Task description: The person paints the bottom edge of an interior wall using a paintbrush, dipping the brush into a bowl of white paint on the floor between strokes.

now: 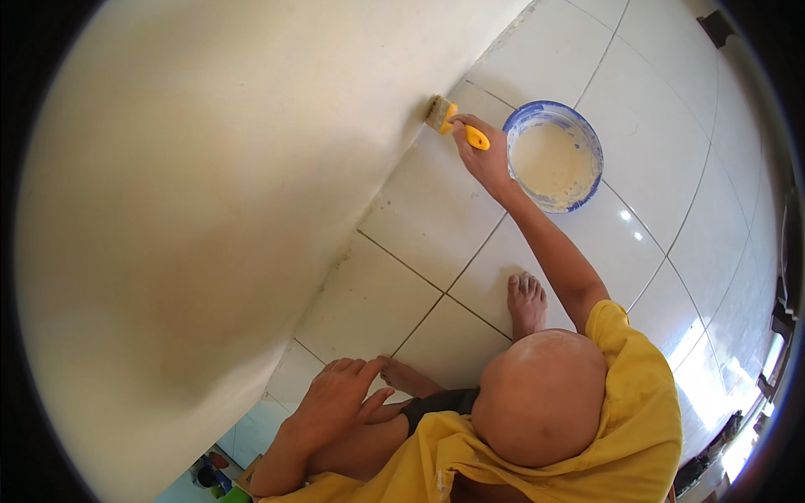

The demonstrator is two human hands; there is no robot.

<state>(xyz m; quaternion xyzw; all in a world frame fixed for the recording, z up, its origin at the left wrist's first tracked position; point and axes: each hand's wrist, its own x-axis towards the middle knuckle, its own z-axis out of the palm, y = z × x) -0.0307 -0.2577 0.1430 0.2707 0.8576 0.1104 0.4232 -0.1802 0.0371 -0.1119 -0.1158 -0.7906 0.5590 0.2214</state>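
Note:
My right hand (483, 151) grips the yellow handle of a wide paintbrush (445, 115). The brush's bristles touch the foot of the cream wall (251, 157), where it meets the floor. Just right of that hand a round blue basin (596, 135) stands on the tiles, holding cream-coloured paint (547, 157), with smears of it on its inner wall. My left hand (343, 393) holds nothing; it rests over my bent knee, palm down, its thumb apart from the fingers.
Pale floor tiles (409, 239) with dark joints run along the wall, with small spots on them. My bare feet (527, 305) are on the tiles below the basin. At the lower left lie a green object (236, 493) and some blue items. Dark furniture parts (717, 28) stand at the right rim.

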